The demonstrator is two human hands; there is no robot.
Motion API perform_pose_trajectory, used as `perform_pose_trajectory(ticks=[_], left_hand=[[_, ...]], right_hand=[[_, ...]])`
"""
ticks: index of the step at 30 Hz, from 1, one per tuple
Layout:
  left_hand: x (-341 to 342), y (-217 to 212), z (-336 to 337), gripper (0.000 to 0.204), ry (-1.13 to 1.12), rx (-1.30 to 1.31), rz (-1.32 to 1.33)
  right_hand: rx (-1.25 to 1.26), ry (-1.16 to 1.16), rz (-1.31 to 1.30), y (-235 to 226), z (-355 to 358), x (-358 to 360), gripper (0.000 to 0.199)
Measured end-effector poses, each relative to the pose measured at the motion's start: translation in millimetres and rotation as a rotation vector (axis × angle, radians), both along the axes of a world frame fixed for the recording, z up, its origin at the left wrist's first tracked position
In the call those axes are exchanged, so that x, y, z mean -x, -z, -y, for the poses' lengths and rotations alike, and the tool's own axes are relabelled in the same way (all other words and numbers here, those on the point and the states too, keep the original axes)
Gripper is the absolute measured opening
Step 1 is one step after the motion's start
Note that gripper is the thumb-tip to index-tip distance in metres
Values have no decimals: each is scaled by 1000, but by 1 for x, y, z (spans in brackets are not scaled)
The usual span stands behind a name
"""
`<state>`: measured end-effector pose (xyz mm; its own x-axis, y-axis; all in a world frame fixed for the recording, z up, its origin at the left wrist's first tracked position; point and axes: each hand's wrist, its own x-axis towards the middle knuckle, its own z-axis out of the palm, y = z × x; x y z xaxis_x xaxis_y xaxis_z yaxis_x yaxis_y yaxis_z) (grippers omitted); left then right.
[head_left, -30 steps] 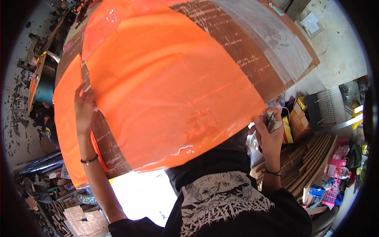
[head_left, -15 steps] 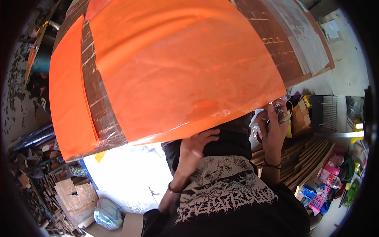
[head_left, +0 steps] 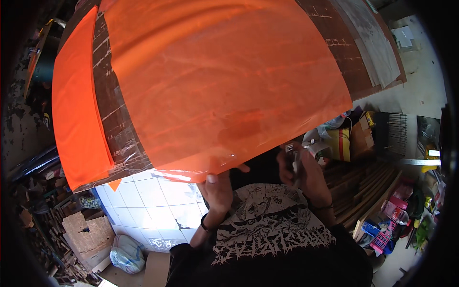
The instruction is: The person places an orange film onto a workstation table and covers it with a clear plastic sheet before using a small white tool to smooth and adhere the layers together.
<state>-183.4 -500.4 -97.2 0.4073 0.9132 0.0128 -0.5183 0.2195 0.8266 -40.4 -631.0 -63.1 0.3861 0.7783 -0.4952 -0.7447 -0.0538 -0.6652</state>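
Note:
A large, slightly see-through orange sheet (head_left: 229, 86) covers most of the dark brown taped board (head_left: 117, 115), its near edge hanging toward me. My left hand (head_left: 218, 193) is closed on that near edge, thumb on top and fingers partly hidden beneath; one fingertip shows past the edge. To the right, my right hand (head_left: 311, 174) is closed around a small dark object with a metallic glint (head_left: 297, 162), too blurred to name. It is close to my shirt, just off the sheet's edge. A narrower, brighter orange strip (head_left: 79, 100) lies along the board's left side.
Clear plastic sheeting (head_left: 373, 43) covers the board's right part. Wood scraps (head_left: 57, 229) and a tied bag (head_left: 128, 253) sit at lower left, beside white floor tiles (head_left: 158, 201). Stacked wooden strips (head_left: 363, 196) and a pink basket (head_left: 381, 239) are at right.
My left hand has moved forward onto the sheet's near edge and closed on it. My right hand has come down and left, toward my body, with the small object.

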Motion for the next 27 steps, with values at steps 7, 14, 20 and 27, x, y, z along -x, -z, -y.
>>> perform_pose_trajectory(ticks=[7,14,20,27], left_hand=[[-28,-13,1,26,386,52,-161],[-30,-19,-2,21,492,-48,-222],[-31,-20,0,22,523,7,-206],[-34,-24,-3,21,510,-24,-215]], right_hand=[[-18,-169,182,-23,-14,3,43],[-3,-2,90,-17,-23,12,31],[108,-5,190,-19,-31,14,55],[37,72,145,-21,-37,17,28]])
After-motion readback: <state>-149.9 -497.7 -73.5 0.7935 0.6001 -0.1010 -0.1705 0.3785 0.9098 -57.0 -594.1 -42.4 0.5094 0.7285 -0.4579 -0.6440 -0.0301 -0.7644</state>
